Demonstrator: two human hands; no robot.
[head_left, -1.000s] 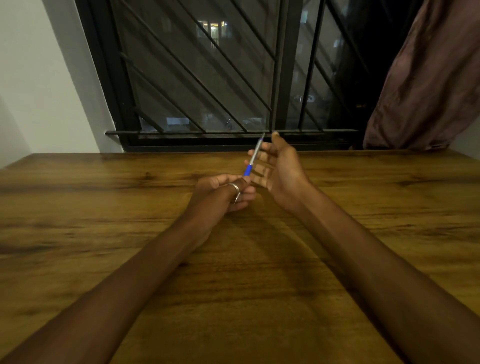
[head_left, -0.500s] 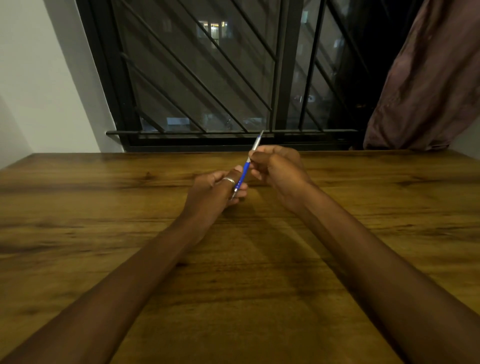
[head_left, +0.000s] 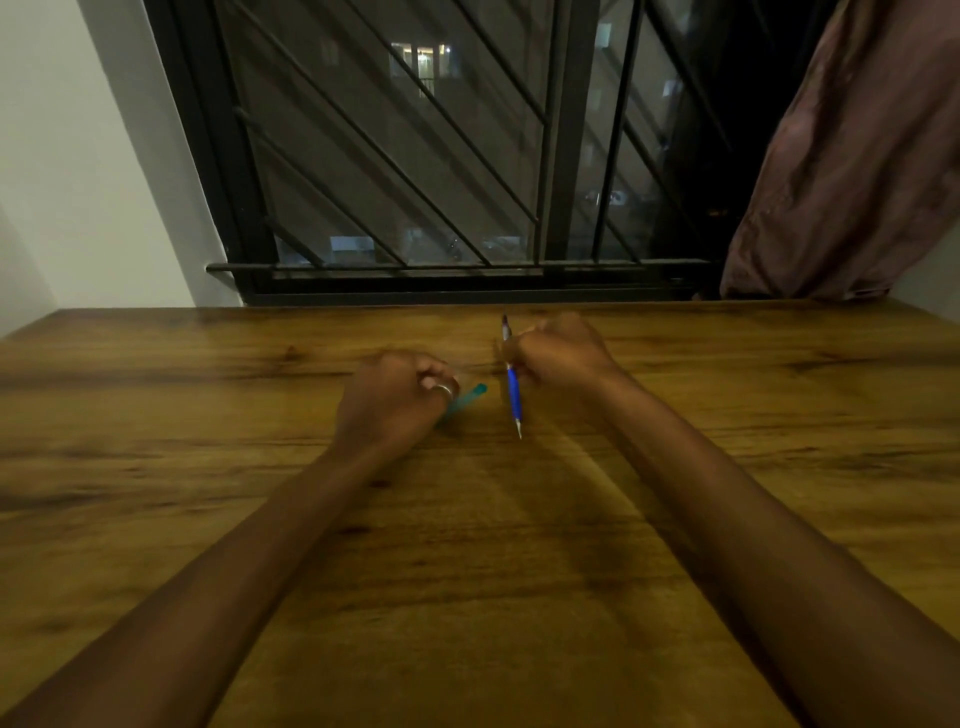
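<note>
No legible text on blue pen (head_left: 513, 387) or teal cap (head_left: 467, 397)

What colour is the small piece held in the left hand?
Teal, or blue-green; the head view shows the piece poking out of the left hand.

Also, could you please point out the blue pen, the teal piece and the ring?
blue pen (head_left: 513, 387): head view, on the blue barrel below the right hand (head_left: 558, 351).
teal piece (head_left: 470, 397): head view, on the end sticking out of the left hand (head_left: 389, 402).
ring (head_left: 444, 389): head view, on the silver band.
</note>
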